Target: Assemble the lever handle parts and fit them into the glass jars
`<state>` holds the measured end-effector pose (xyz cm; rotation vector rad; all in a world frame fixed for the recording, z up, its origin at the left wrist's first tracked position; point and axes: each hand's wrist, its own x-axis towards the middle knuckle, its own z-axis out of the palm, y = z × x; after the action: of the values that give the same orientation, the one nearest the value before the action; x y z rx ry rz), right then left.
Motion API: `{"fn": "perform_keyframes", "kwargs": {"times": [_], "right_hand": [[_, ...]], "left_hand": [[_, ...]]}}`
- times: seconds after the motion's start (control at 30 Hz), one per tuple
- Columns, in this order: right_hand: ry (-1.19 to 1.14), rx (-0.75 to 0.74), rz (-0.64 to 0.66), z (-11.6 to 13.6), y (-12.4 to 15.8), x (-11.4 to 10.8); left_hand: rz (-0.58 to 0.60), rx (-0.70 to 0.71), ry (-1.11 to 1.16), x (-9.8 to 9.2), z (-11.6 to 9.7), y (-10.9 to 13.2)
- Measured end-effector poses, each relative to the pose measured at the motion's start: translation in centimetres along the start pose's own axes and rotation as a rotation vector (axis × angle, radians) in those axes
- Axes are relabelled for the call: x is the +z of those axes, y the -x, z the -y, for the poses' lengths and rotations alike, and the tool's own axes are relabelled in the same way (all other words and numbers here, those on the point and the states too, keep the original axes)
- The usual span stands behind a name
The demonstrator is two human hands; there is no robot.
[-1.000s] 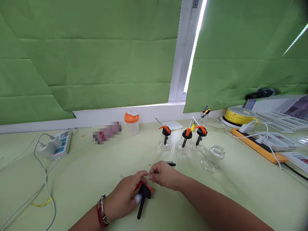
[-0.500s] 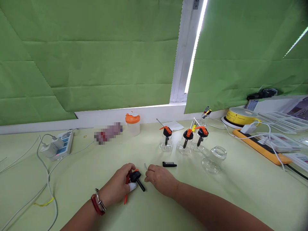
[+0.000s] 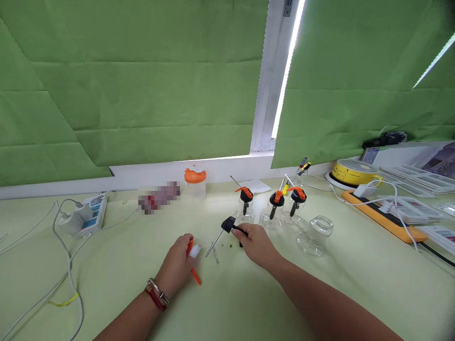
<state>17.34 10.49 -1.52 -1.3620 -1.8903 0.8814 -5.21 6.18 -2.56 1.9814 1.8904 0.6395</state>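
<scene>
My left hand [image 3: 177, 260] is closed round an orange plastic lever [image 3: 195, 276] above the table. In my right hand [image 3: 261, 245] is a black cap with a metal rod [image 3: 228, 224]; my fingers pinch its black stem, and the rod points down to the left. Beneath the rod a thin metal pin [image 3: 215, 254] lies on the table. Beside it are a tiny brass-coloured piece [image 3: 231, 246] and a tiny silvery piece [image 3: 222, 245]. A black part [image 3: 241, 245] shows only at its end, mostly hidden by my right hand.
Several glass jars stand behind, three with black-and-orange crank tops [image 3: 246, 194]. One glass jar [image 3: 321, 226] has no top. An orange-lidded cup [image 3: 195, 182] is at the back. Power strips lie left [image 3: 95, 215] and right [image 3: 387, 218], with loose cables [image 3: 71, 255] at left.
The black cap has passed from my left hand to my right and moved up and right, away from the orange lever. The thin pin now lies on the table, out of my right hand.
</scene>
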Motion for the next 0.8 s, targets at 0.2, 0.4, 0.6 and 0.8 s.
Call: {"fn": "perform_keyframes", "kwargs": {"times": [0.2, 0.4, 0.6, 0.8], "right_hand": [[-0.012, 0.008, 0.214, 0.0, 0.9, 0.7], [0.142, -0.094, 0.241, 2.4, 0.9, 1.3], [0.246, -0.419, 0.232, 4.4, -0.5, 0.2], [0.507, -0.188, -0.369, 2.5, -6.4, -3.8]], "left_hand": [[0.023, 0.033, -0.278, 1.2, -0.3, -0.9], [-0.1, 0.302, 0.048, -0.6, -1.4, 0.5], [0.007, 0.228, 0.259, -2.9, -2.5, 0.4], [-0.031, -0.214, -0.168, -5.1, 3.2, -1.2]]}}
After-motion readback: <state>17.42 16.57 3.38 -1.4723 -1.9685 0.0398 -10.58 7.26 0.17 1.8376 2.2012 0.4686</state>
